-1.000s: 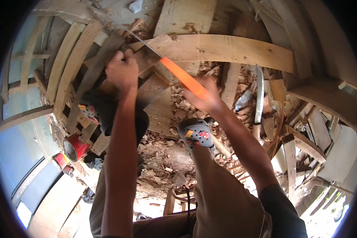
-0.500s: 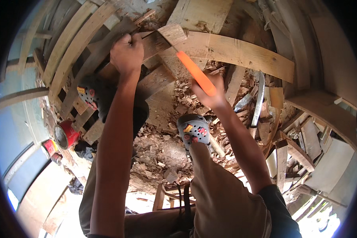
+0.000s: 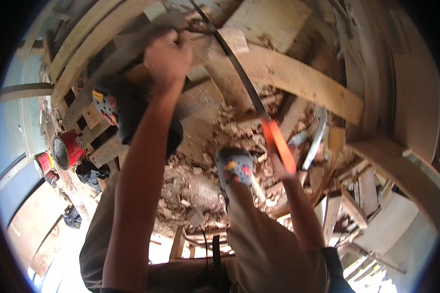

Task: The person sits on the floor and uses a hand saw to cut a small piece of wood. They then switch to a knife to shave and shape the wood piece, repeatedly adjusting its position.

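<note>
My left hand (image 3: 168,56) is closed at a wooden piece (image 3: 201,49), whose pale end (image 3: 233,39) shows farther right. My right hand (image 3: 281,168), blurred, grips the bright orange handle of a long-bladed tool (image 3: 278,149). Its dark, narrow blade (image 3: 242,73) slants up and left past the pale end of the wood, running to the top of the view. Whether it is a saw or a machete I cannot tell. A broad curved-looking plank (image 3: 298,80) lies just beyond, between the hands and the far side.
My shoes (image 3: 234,168) stand among wood chips (image 3: 195,188). A second, pale blade (image 3: 317,139) lies to the right. Red cans (image 3: 69,150) sit at the left, near stacked boards (image 3: 90,41). Wood offcuts (image 3: 354,205) pile up at the right.
My right hand has drawn the orange-handled tool back toward me and to the right, and much more blade shows. My left hand keeps its hold; the whole view has shifted slightly.
</note>
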Demonstrator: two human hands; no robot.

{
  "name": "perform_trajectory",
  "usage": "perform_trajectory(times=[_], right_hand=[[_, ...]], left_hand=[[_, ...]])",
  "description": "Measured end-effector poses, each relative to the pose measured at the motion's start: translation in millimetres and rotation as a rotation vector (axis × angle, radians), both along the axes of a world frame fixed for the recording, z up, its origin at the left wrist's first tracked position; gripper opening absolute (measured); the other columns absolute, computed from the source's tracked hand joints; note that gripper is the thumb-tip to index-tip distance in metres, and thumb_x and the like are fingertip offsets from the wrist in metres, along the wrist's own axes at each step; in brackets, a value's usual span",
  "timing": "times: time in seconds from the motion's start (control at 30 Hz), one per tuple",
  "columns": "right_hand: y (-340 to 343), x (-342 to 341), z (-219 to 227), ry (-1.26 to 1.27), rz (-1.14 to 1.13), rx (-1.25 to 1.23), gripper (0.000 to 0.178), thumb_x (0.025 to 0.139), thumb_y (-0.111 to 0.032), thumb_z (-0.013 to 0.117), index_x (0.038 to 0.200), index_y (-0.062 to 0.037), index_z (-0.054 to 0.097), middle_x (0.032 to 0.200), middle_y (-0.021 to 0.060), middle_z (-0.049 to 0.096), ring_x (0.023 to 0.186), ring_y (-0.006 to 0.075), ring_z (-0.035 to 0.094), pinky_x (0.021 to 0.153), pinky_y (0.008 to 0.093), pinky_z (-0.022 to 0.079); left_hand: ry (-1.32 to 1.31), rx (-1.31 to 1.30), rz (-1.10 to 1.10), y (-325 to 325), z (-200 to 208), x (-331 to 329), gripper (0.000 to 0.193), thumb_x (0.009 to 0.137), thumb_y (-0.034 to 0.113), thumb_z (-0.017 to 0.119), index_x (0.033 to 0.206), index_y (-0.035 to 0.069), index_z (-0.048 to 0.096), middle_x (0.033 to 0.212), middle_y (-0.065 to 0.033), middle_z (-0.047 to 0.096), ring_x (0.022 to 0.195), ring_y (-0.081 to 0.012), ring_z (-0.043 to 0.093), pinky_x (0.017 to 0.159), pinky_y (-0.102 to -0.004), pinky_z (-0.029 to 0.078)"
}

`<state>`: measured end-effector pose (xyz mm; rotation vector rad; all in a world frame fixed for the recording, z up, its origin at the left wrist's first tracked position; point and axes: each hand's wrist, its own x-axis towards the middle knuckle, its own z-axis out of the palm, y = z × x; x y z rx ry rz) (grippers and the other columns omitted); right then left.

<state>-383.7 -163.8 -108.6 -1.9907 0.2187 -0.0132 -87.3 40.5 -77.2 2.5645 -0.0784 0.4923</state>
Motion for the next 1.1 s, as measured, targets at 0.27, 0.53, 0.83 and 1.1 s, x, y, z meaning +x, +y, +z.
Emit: perform_trajectory(times=[0.27,0.53,0.83,1.1], right_hand=[[27.9,130.0,40.8,-0.185,-0.173,0.345,0.010,0.082,-0.003,0.059,0.072,-0.0009,0.061,0.061,0.0044,0.058,0.053,0.0165,0.055,0.052,0.0333,0.045],[-6.2,-37.5,15.3,0.021,-0.021,-0.012,0.039,0.098,-0.005,0.050,0.136,0.0049,0.056,0.124,0.0181,0.065,0.101,0.0200,0.067,0.085,0.0299,0.051],[25.5,34.1,3.2,-0.225,-0.095,0.044,0.007,0.074,-0.002,0.063,0.071,-0.0058,0.059,0.061,0.0047,0.054,0.051,0.0180,0.052,0.055,0.0308,0.046],[42.0,-3.8,-2.1,-0.335,-0.104,-0.014,0.003,0.080,-0.004,0.063,0.078,-0.0025,0.062,0.062,0.0066,0.055,0.050,0.0220,0.056,0.050,0.0317,0.045]], left_hand=[[0.017,-0.033,-0.088,-12.2,11.1,1.2,0.033,0.084,0.035,0.066,0.070,0.005,0.065,0.073,-0.0209,0.065,0.075,-0.0432,0.065,0.072,-0.0506,0.052],[-0.032,0.010,-0.045,-7.9,11.2,-0.1,0.027,0.084,0.031,0.065,0.074,0.006,0.067,0.083,-0.0178,0.067,0.081,-0.0405,0.065,0.077,-0.0518,0.051],[-0.096,0.012,-0.097,-10.7,10.7,-0.7,0.025,0.080,0.025,0.066,0.069,0.003,0.062,0.079,-0.0156,0.067,0.077,-0.0390,0.064,0.071,-0.0510,0.051],[-0.009,0.079,-0.178,-24.3,9.3,-13.2,0.019,0.078,0.022,0.066,0.068,0.006,0.066,0.081,-0.0124,0.068,0.078,-0.0348,0.066,0.076,-0.0478,0.053]])
